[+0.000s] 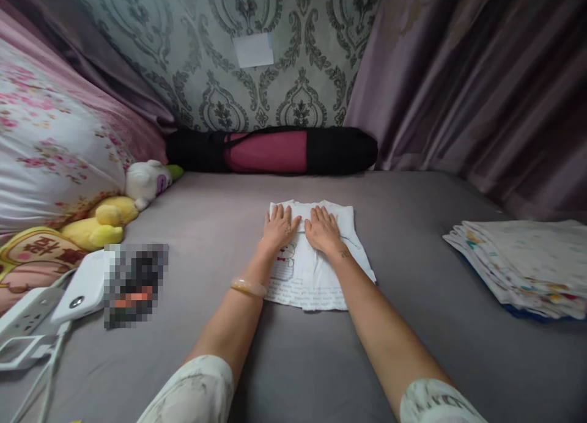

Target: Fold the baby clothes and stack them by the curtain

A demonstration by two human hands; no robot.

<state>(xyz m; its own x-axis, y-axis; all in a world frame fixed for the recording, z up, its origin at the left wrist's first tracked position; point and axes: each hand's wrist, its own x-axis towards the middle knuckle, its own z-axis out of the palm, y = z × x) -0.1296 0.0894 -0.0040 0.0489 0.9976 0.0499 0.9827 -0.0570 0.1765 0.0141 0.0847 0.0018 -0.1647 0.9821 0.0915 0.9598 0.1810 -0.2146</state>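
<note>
A white shirt point(316, 270) with a small cartoon bear and rows of printed lettering lies on the grey bed sheet in front of me. My left hand point(279, 226) rests flat on its upper left part, fingers spread and pointing away from me. Beside it, my right hand point(322, 228) presses palm-down on the upper right part with fingers stretched out. Neither hand grasps the cloth. Part of the bear print is covered by my left hand and wrist.
To the right sits a stack of folded clothes point(527, 258). At left are a power strip point(30, 313), a white device point(82, 288) with cables, a blurred-out item point(135, 285), plush toys point(103, 221) and a flowered pillow point(59, 148). A black and pink rolled bag point(270, 151) lies along the wall.
</note>
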